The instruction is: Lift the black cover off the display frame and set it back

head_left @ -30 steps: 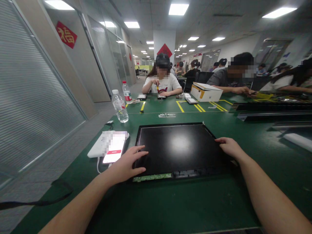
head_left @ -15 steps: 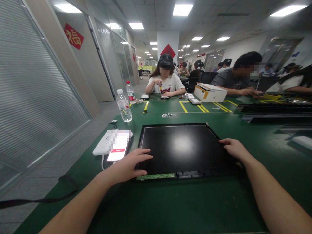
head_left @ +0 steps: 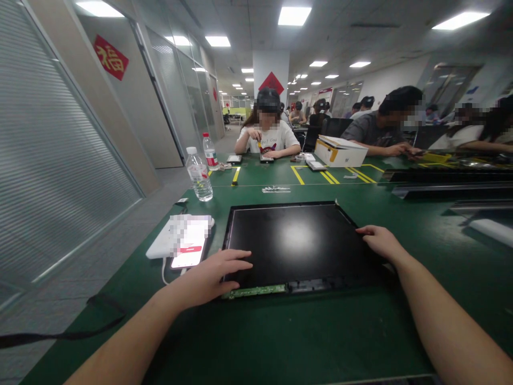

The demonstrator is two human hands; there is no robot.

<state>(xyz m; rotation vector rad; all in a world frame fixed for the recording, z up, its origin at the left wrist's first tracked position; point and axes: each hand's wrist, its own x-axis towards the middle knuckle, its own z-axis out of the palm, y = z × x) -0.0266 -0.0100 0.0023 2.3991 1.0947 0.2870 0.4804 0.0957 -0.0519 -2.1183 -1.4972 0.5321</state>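
Observation:
A black flat display panel [head_left: 288,240] lies face up on the green table, with a bright reflection on its surface. Along its near left edge runs a strip of green circuit board [head_left: 260,290]. My left hand [head_left: 222,271] rests at the panel's left edge, fingers spread over its near left corner. At the right edge is my right hand [head_left: 379,243], its index finger on the rim and its other fingers mostly hidden below the edge.
Left of the panel are a lit phone [head_left: 192,240], a white device [head_left: 160,243] and two bottles, one [head_left: 199,176] nearer. Small white strips [head_left: 276,189] lie beyond the panel. Dark metal profiles [head_left: 441,191] lie right. People sit across, near a white box [head_left: 340,152].
The view has shifted slightly, so the scene sits a little further left. My left hand's fingers have spread a bit wider; my right hand keeps its place on the panel's edge.

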